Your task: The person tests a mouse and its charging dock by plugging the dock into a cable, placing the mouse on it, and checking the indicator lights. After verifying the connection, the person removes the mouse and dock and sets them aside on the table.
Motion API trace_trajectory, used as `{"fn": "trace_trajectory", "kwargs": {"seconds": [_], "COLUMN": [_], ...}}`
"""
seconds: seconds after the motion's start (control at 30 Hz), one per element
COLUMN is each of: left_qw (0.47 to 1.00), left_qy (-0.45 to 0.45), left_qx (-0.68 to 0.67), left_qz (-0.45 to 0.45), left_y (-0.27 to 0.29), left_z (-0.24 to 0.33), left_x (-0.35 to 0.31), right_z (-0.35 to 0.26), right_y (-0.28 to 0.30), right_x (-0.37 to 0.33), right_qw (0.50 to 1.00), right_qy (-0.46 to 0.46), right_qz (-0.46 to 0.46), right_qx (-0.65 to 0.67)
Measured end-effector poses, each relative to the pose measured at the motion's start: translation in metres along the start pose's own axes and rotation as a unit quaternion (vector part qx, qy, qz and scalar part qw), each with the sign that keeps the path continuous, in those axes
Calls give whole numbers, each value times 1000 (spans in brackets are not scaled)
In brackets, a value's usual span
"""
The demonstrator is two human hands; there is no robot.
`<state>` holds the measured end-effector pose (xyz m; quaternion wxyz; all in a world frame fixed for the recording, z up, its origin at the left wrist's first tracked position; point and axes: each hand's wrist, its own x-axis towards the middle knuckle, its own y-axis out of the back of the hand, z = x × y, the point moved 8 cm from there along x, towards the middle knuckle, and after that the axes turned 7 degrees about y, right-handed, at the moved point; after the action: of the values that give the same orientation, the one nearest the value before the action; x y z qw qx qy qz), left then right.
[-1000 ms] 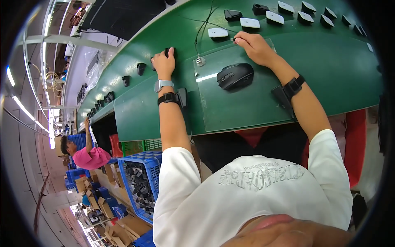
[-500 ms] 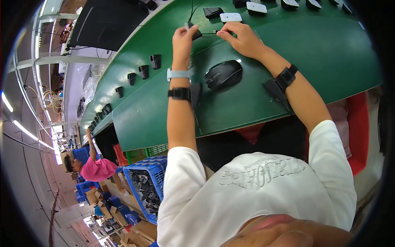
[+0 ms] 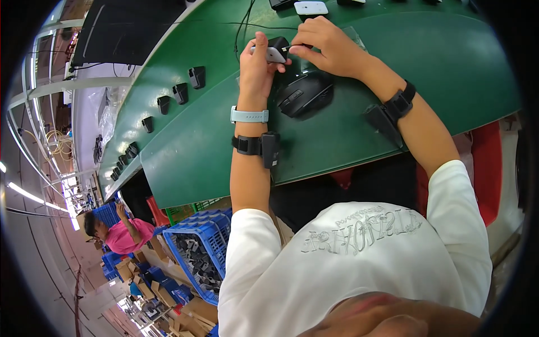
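My left hand (image 3: 256, 70) is closed around a small device (image 3: 275, 55) with a white face and a black body, thumb on top. Close to it, my right hand (image 3: 331, 48) pinches a thin black cable by its small plug (image 3: 285, 49). The plug's tip is at the device's edge; I cannot tell whether it is inserted. Just below both hands, a black computer mouse (image 3: 306, 95) rests on the green mat, touched by neither hand. A black cable (image 3: 241, 33) trails away beyond my left hand.
Several black devices (image 3: 179, 93) stand in a line along the green table (image 3: 393, 95) to the left. White-topped ones (image 3: 310, 8) sit at the far edge. A blue crate (image 3: 196, 224) full of dark parts stands at lower left. A person in pink (image 3: 129, 236) works farther off.
My left hand has turned and tilted the device so its white face shows. The right hand has brought the cable plug up against it. Both hands have come slightly nearer to me.
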<state>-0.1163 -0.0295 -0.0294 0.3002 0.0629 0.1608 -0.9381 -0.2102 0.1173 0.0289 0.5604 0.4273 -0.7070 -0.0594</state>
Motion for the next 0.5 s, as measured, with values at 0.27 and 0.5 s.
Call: {"fn": "trace_trajectory", "kwargs": {"seconds": [0.27, 0.5], "left_qw": [999, 1000], "left_qy": [13, -19], "left_qx": [32, 10], "left_qz": [38, 19], "left_y": [-2, -4], "left_z": [0, 5], "left_x": [-5, -4], "right_z": [-2, 1], "right_y": [-1, 3], "right_x": [-2, 1], "right_qw": [1000, 1000], "right_qy": [-1, 12], "right_qz": [-6, 17], "right_qx": [3, -17]}}
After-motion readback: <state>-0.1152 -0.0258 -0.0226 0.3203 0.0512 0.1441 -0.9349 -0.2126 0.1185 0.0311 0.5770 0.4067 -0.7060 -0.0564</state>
